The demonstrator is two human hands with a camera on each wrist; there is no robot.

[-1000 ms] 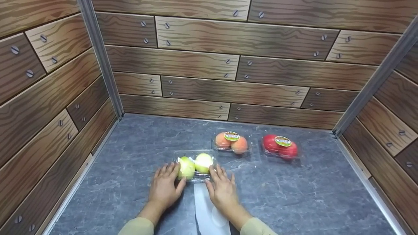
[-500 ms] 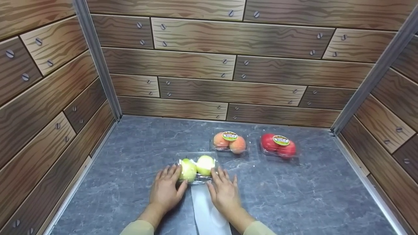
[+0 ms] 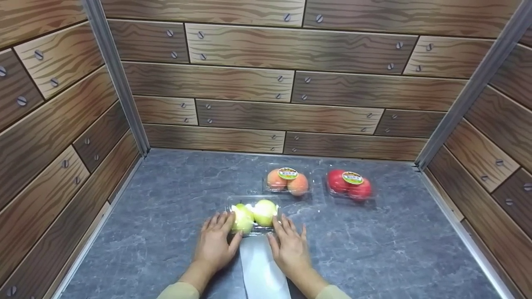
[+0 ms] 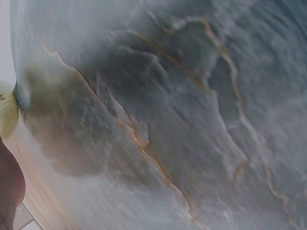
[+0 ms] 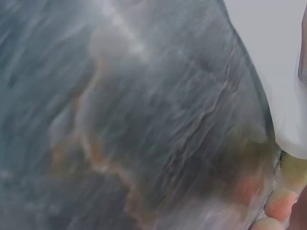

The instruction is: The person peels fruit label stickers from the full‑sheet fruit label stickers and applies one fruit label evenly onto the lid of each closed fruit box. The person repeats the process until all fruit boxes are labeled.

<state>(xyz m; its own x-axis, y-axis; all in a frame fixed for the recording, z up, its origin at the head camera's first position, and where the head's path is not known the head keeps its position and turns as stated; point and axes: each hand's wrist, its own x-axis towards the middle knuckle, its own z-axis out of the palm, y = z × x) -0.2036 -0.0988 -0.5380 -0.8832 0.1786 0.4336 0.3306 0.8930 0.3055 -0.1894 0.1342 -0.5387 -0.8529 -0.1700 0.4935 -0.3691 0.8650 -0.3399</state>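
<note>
An edge of the left grip (image 4: pixel 10 184) shows. Just beyond it is a yellow-green fruit (image 4: pixel 8 117), partly cut off; farther from the grip, a white shape (image 4: pixel 5 52). A wood-grained strip (image 4: pixel 38 191) lies beside the grip, between it and the grey-blue, rust-veined tabletop (image 4: pixel 192 129).

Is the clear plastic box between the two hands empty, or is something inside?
Not empty: the clear plastic box holds two round yellow-green fruits, visible through its transparent walls in the head view.
</note>
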